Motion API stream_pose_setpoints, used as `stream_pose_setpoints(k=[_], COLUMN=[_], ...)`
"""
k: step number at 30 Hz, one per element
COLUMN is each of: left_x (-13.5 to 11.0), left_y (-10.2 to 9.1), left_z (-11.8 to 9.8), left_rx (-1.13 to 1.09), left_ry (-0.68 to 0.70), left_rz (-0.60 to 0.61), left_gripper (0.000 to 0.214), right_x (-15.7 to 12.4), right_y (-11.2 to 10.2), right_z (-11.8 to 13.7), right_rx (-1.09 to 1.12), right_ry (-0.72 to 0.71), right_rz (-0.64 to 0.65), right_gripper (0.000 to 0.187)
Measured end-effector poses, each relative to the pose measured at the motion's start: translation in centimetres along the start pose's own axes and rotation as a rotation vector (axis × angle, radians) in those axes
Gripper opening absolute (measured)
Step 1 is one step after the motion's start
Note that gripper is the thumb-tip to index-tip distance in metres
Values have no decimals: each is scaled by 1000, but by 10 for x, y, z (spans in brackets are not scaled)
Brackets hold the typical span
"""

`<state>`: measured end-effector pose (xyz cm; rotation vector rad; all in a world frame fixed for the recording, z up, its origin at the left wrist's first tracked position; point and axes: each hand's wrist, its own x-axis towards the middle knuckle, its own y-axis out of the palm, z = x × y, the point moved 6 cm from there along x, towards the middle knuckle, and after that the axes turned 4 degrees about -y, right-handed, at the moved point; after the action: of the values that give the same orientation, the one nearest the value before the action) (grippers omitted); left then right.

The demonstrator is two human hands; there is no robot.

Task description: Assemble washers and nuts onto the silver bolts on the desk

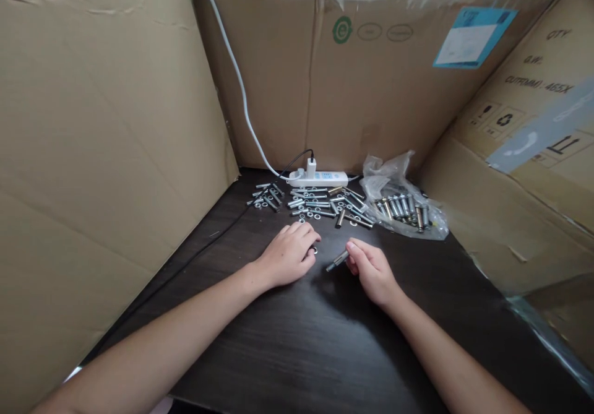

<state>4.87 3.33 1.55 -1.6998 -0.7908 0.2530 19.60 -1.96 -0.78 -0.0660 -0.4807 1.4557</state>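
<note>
My left hand [288, 253] rests knuckles-up on the dark table [288, 346], fingers curled over a small metal washer [314, 250] at its fingertips. My right hand [371, 270] is closed around a short metal bolt [337, 260], whose end sticks out to the left toward the other hand. Just beyond both hands lies a spread of loose bolts, sleeves and washers [315, 203].
A clear plastic bag [403, 207] holding more bolts lies at the back right. A white power strip [320, 179] with a white cable and a black plug sits against the back cardboard wall [352, 92]. Cardboard panels close in the left and right sides.
</note>
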Motion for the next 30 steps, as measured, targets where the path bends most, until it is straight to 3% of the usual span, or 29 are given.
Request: stream_pose_setpoints(k=[8,16,19,23,30], left_x=[2,3,3,4,1], left_y=[-2,-1,2,0,-7], left_z=[18,44,43,38,16], left_rx=[-10,7,9,-32,-137], left_ry=[-61,-219,-218,-199,-10], left_rz=[11,-30,-13,-5,27], left_gripper=[28,39,42,29,22], right_x=[2,2,2,2,3], right_y=[-4,-9,-8,-8,-8], right_z=[-1,-6,-7,-6,-7], right_rx=[7,9,17,14,7], right_ry=[16,17,20,21,26], right_rz=[-34,-72,-73,-70,-61], right_gripper=[42,42,42,43,43])
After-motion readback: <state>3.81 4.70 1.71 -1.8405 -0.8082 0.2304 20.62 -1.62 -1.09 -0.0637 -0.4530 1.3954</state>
